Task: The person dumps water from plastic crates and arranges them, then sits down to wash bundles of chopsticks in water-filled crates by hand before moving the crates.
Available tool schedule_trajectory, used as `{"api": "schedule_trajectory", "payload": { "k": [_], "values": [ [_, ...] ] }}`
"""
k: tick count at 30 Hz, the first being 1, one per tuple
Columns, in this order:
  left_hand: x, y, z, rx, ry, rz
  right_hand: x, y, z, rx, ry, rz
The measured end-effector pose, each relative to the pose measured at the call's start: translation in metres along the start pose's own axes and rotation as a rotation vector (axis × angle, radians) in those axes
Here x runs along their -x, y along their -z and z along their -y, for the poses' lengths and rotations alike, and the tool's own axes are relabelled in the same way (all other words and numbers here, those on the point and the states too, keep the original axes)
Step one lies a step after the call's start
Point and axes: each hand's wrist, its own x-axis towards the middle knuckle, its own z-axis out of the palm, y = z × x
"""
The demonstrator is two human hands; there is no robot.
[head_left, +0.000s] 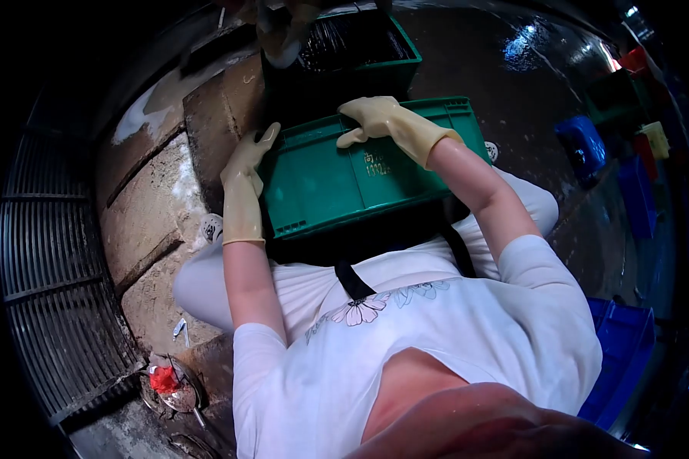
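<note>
Between my knees stands a green plastic crate [314, 183], its long side tilted toward me, with yellow printed characters on it. My left hand [251, 159], in a cream rubber glove, rests at the crate's left end, thumb and fingers apart near the upper left corner. In a matching glove, my right hand [369, 122] lies over the crate's upper edge, with its fingers beyond the rim and the thumb on the near side. The inside of this crate is hidden from view.
Beyond stands another green crate [407, 46] with dark, shiny contents, and a co-worker's gloved hand [283, 47] at its left. A metal grate [53, 252] lies left. Blue containers [616, 356] are at the right. A red item [163, 379] sits lower left.
</note>
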Motion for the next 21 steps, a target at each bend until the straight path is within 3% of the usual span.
{"api": "schedule_trajectory", "payload": {
  "k": [2,4,6,8,9,10,11,13,16,18,19,21],
  "values": [
    [0.002,0.009,-0.001,0.07,0.018,-0.019,0.0,-0.003,-0.003,-0.11,-0.101,0.023],
    [0.031,0.017,-0.029,-0.097,0.036,0.025,-0.004,-0.008,-0.013,-0.069,-0.034,0.03],
    [0.011,0.034,-0.015,-0.24,-0.048,0.028,0.019,0.011,-0.001,0.026,-0.033,0.054],
    [0.001,0.039,0.004,0.144,-0.292,-0.011,0.031,0.018,-0.018,0.094,-0.005,-0.09],
    [0.025,0.032,-0.023,0.486,-0.13,0.047,0.043,0.031,-0.025,0.085,-0.017,-0.153],
    [0.005,0.039,-0.01,0.595,-0.134,0.032,0.057,0.047,-0.033,0.072,-0.034,-0.213],
    [0.008,0.048,0.004,0.2,-0.427,-0.094,0.069,0.061,-0.046,0.006,-0.042,-0.284],
    [0.01,0.056,0.025,-0.205,-0.692,-0.197,0.09,0.085,-0.082,-0.124,-0.08,-0.436],
    [-0.015,0.06,0.044,0.158,-0.425,-0.089,0.113,0.125,-0.176,-0.076,-0.057,-0.633],
    [-0.034,0.058,0.051,0.39,-0.243,-0.027,0.139,0.145,-0.223,-0.362,-0.073,-0.597],
    [-0.04,0.056,0.052,0.503,-0.151,-0.001,0.147,0.152,-0.245,-0.293,-0.084,-0.637],
    [-0.049,0.05,0.048,0.383,-0.054,0.05,0.154,0.155,-0.292,-0.126,-0.118,-0.791]
  ]
}}
